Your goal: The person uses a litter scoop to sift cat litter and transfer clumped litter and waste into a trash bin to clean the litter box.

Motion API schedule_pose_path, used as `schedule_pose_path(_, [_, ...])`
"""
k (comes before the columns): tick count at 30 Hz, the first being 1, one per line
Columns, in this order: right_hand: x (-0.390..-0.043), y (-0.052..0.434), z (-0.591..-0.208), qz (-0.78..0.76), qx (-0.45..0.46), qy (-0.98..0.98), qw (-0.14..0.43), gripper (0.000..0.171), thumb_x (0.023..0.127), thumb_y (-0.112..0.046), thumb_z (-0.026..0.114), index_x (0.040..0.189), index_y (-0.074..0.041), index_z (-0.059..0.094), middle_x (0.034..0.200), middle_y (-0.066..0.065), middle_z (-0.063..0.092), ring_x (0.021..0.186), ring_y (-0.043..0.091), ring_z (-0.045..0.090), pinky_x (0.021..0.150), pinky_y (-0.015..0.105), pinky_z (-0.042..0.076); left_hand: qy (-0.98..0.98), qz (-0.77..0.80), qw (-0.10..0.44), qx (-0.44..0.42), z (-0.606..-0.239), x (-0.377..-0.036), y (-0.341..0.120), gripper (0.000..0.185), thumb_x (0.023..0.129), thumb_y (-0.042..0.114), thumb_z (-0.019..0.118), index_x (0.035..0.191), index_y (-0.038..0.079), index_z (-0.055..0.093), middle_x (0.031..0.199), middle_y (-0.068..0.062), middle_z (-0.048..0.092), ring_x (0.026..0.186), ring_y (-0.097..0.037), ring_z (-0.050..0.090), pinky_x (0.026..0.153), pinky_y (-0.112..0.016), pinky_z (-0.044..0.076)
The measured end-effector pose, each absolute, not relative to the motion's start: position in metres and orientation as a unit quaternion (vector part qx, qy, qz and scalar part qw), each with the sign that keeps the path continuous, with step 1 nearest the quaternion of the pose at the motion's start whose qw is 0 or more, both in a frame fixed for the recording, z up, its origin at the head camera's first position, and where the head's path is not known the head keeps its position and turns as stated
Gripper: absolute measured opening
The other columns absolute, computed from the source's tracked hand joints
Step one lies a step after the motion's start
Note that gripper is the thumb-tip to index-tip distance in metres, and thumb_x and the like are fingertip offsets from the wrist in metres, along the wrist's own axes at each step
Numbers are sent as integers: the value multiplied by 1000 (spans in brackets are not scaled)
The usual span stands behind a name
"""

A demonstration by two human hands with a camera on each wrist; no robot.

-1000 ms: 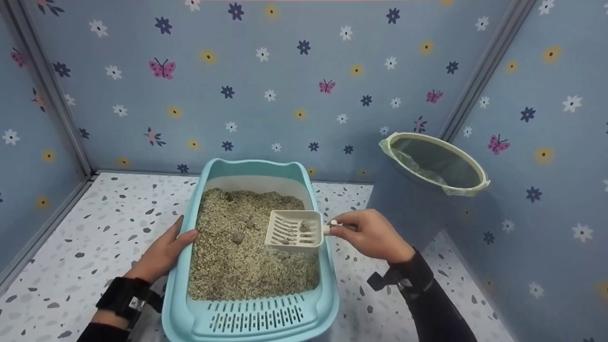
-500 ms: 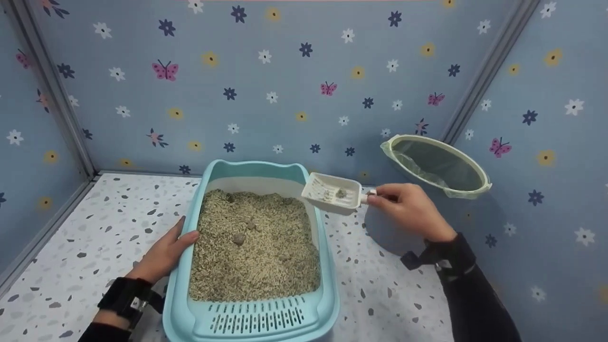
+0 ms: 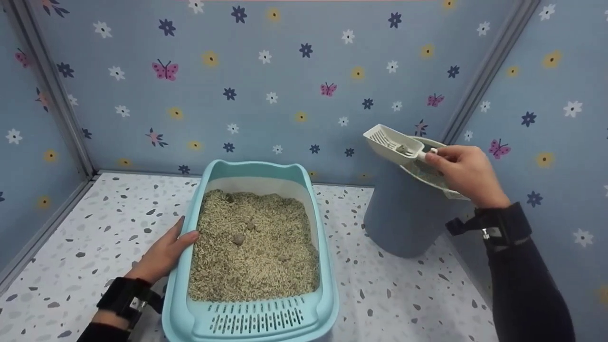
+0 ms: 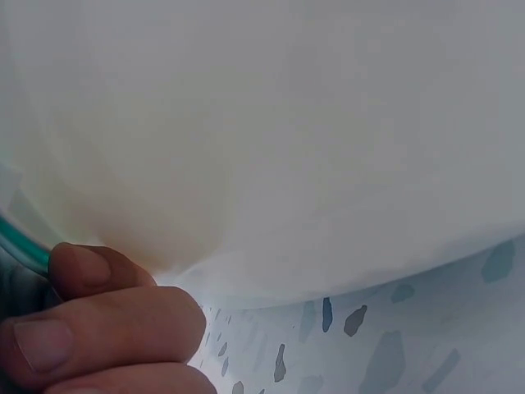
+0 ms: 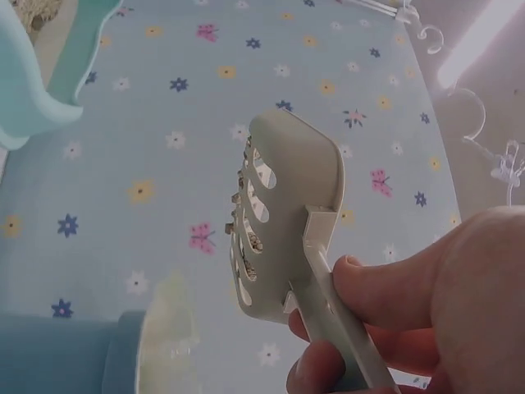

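Note:
In the head view my right hand (image 3: 468,173) grips the handle of a cream slotted litter scoop (image 3: 396,154), thumb and fingers around it. A greyish clump (image 3: 403,149) lies in the scoop, which hangs over the left edge of a blue-grey trash bin (image 3: 403,213). Several litter bits show at the scoop's slots (image 5: 261,205) in the right wrist view. My left hand (image 3: 159,254) holds the left rim of a light blue litter box (image 3: 327,266), thumb on top; curled fingers (image 4: 123,328) show against its outer wall in the left wrist view.
Tan litter (image 3: 251,270) with a few darker clumps (image 3: 238,239) fills the box. The bin stands on the speckled floor (image 3: 375,285) in the right corner, a liner over its rim. Flowered blue walls (image 3: 285,71) enclose the area.
My right hand has carried the scoop up and rightward from above the litter to over the bin, clump still inside. My left hand has stayed on the box rim.

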State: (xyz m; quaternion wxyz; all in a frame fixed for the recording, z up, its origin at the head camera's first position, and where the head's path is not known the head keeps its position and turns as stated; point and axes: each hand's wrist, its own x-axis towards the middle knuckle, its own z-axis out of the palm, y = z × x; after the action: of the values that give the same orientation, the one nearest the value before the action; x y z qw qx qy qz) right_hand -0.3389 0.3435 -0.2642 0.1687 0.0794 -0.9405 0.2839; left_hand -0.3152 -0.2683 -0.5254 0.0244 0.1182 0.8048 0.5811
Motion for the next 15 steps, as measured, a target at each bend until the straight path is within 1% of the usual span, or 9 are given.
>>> schedule_pose_path(2, [-343,353,-264,274,66,-942,180,45,110,-43,73,113,0,84,77,-2,62,69,15,52,55,28,39,805,580,22,123,-526,-315,-268,82,118,41,49,181,15,3,176,-36,23,140,-55,57,112,-62,51])
schedule_pose_path(5, [-347,365,-264,259,43,-946,189,47,111,-44,72,118,2,84,81,1,64,74,18,54,57,29,41,806,577,24,129,-526,-315,-267,83,118,41,47,181,13,1,178,-35,18,145,-56,52,115,-61,48])
schedule_pose_path(8, [-350,376,-266,247,17,-951,187,52,112,-46,69,123,3,82,87,6,68,77,21,55,57,31,42,806,578,26,127,-526,-315,-267,83,118,42,47,180,12,0,177,-37,19,141,-56,55,111,-59,52])
schedule_pose_path(12, [-354,388,-269,200,-10,-960,195,56,113,-47,65,130,4,79,93,12,69,74,24,54,57,35,39,806,578,23,126,-525,-314,-267,83,118,41,48,181,12,2,176,-37,23,139,-54,58,110,-57,53])
schedule_pose_path(15, [-358,395,-274,160,-25,-966,203,56,113,-47,64,130,5,78,93,14,69,70,26,52,55,39,36,809,573,19,127,-524,-314,-267,83,118,42,48,181,13,3,176,-36,23,140,-54,57,112,-59,51])
